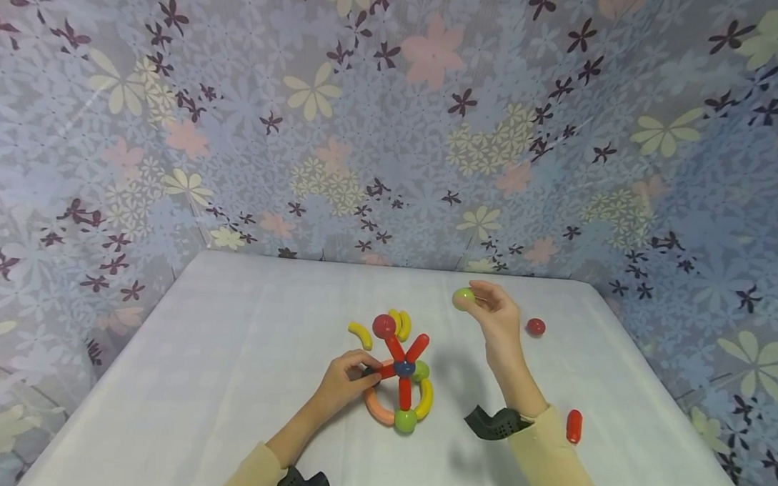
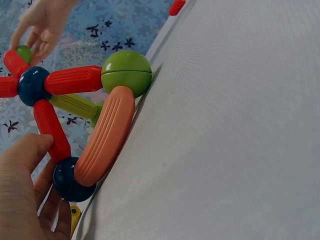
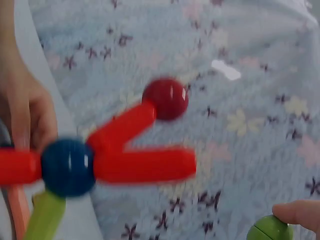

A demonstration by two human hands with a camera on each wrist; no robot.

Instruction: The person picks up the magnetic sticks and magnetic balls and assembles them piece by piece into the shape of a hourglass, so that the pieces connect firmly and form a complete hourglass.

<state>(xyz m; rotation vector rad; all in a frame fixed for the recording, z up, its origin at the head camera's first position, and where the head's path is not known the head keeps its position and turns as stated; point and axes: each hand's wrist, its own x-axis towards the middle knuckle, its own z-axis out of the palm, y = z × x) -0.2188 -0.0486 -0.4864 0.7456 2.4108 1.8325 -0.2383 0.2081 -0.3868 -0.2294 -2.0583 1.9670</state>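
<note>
A toy structure of magnetic balls and rods stands on the table, with a blue center ball [image 1: 404, 368] joining several red rods. One raised rod carries a red ball [image 3: 166, 99]; another raised rod has a bare end. Its base includes a curved orange rod [image 2: 107, 137], a curved yellow rod [image 1: 426, 399] and a green ball [image 1: 405, 421]. My left hand [image 1: 346, 379] grips the structure's left side, thumb on a red rod [image 2: 52, 130] and fingers around a dark blue ball [image 2: 72, 179]. Right of the structure, my right hand [image 1: 500, 324] pinches a loose green ball [image 1: 462, 298] above the table.
Behind the structure lie several curved yellow rods [image 1: 361, 335]. A red ball [image 1: 536, 327] sits at the right, and a short red rod [image 1: 574, 426] lies nearer me, beside my right sleeve. Floral cloth [image 1: 393, 129] hangs beyond the white table's [image 1: 245, 317] back edge.
</note>
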